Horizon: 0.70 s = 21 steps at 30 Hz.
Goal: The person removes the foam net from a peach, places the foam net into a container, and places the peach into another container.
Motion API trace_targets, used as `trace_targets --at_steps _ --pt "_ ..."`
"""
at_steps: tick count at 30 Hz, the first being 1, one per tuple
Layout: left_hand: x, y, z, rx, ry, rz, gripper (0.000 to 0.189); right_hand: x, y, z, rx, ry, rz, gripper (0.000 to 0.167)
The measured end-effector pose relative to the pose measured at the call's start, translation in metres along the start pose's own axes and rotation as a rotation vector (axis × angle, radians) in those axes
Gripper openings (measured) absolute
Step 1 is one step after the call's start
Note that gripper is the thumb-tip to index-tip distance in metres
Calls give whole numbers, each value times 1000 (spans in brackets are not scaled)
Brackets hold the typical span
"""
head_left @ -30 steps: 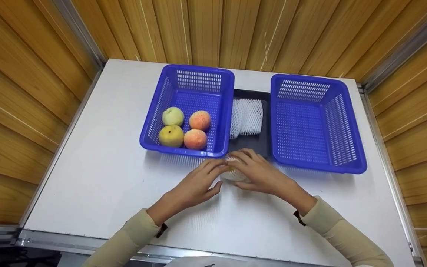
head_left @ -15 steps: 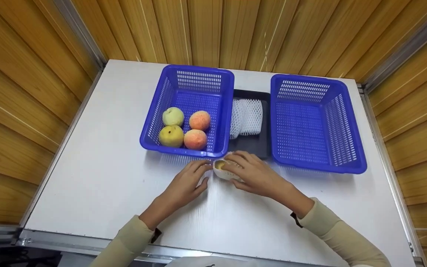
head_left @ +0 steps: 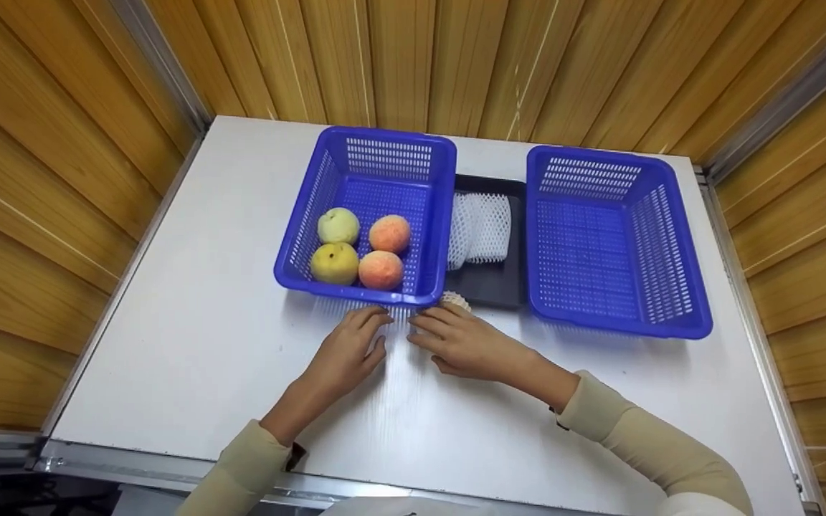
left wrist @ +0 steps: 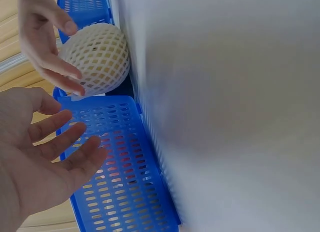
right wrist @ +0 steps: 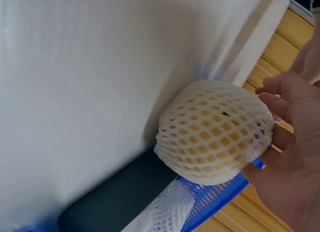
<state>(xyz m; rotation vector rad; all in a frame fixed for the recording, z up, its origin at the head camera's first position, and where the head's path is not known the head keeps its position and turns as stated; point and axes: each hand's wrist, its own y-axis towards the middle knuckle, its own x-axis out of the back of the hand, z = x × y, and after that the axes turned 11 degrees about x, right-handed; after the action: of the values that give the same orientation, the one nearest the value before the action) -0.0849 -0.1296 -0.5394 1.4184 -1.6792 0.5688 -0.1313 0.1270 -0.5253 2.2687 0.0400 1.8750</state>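
Observation:
A round yellow fruit (right wrist: pixel 215 134) wears a white foam net sleeve; the head view shows only its top (head_left: pixel 457 299) beyond my right hand. That right hand (head_left: pixel 467 345) has its fingers loosely bent and spread on the fruit's near side. In the right wrist view, its fingertips are right at the net. My left hand (head_left: pixel 341 352) holds nothing. Its fingers are relaxed in front of the left blue basket (head_left: pixel 291 251), palm facing the other hand. That basket contains two peaches (head_left: pixel 389 234), a pale green fruit (head_left: pixel 338 226) and a yellow fruit (head_left: pixel 335 264).
A black tray (head_left: pixel 488 287) with white foam nets (head_left: pixel 488 226) sits between the left basket and a second blue basket (head_left: pixel 585 258). The white table (head_left: pixel 241 373) meets wood-patterned walls (head_left: pixel 456 64) at the back and sides.
My left hand has drawn back leftward from the netted fruit. The fruit now appears farther forward, close to the tray, and my right hand has shifted left, its fingers no longer over it.

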Motion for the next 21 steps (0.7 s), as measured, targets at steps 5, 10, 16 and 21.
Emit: trace_targets --at_steps 5,10,16,21 --pt "0 -1 0 -3 6 2 27 -2 -6 -4 -77 -53 -60 45" --pt "-1 1 -1 -36 14 2 25 -3 -17 -12 -184 53 -152 38" --pt "-3 4 -4 -59 20 18 23 -20 -27 -17 -248 184 -368 22" --pt "-5 8 -7 -64 12 31 22 -27 -30 -18 -227 248 -420 21"
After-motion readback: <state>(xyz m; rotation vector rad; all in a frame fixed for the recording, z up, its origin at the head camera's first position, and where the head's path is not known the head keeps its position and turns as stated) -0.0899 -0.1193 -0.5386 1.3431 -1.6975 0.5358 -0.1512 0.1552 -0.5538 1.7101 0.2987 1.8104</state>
